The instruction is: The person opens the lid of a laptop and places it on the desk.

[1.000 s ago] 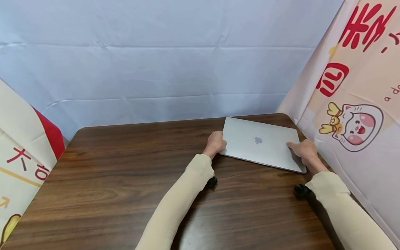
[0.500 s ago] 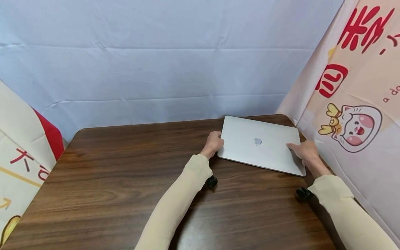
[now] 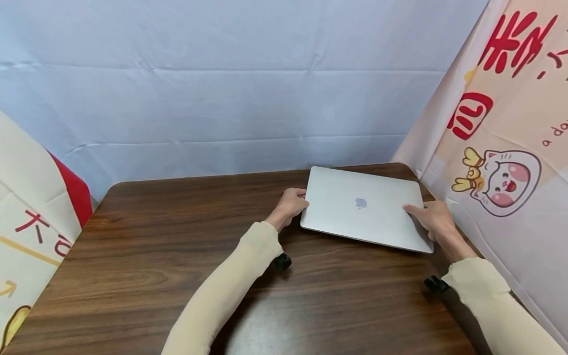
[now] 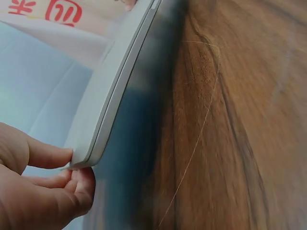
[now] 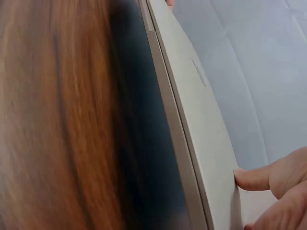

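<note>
A closed silver laptop [image 3: 337, 212] with an apple logo on its lid lies level, close over the wooden table [image 3: 177, 256]. My left hand [image 3: 290, 204] pinches its left edge; in the left wrist view the thumb of that hand [image 4: 43, 191] is on the lid and the curled fingers are beneath the corner. On the opposite side, my right hand [image 3: 435, 219] grips the right edge, thumb on top and the other fingers mostly hidden beneath. A dark band shows on the table under the laptop's front edge [image 5: 177, 129] in the right wrist view.
Pale blue-white cloth [image 3: 222, 98] hangs behind the table's far edge. A printed cloth [image 3: 501, 148] with red characters and a cartoon cat hangs close on the right, near my right forearm. Another printed cloth [image 3: 35, 207] hangs at the left.
The laptop has shifted slightly left and toward me, with both hands holding it. My left hand has moved left along with its edge, and its wrist has dropped outward.
</note>
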Demonstrator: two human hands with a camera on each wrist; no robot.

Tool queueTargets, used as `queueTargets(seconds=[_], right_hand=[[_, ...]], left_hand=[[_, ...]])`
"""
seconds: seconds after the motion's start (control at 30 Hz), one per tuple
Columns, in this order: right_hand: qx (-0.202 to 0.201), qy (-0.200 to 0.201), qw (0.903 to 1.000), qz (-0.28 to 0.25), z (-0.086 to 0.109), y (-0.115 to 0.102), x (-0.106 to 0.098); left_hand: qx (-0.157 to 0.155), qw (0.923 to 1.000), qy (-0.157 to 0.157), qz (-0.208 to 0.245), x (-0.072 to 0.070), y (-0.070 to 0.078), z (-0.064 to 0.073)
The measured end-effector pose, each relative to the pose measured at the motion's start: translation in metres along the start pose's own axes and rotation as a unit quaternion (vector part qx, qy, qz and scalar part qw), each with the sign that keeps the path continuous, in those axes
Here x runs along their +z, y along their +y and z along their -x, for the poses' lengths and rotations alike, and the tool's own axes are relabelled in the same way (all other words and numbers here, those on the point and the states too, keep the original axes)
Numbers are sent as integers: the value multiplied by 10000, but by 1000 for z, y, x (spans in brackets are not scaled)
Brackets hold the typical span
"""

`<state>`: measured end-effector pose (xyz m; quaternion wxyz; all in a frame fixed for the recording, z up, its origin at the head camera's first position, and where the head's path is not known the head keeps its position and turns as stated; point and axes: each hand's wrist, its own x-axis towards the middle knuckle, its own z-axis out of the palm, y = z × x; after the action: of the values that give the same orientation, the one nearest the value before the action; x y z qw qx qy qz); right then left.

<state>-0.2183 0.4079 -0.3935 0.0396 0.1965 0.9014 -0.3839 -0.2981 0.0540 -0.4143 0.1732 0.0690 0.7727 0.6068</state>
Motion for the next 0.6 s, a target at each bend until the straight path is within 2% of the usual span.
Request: queueTargets(seconds=[0.27,0.47,0.6], right_hand=[[-238,-365,9989,143,15,-15,4],[-320,-543,9980,97,25,-25,8],[-414,-692,9967,95,33,-31,11]], left_hand=[[66,9997,-39,249,-23,3,25],[240,9989,-244,316,-40,1,47],[245,9987,-345,276,-50,-1,63]])
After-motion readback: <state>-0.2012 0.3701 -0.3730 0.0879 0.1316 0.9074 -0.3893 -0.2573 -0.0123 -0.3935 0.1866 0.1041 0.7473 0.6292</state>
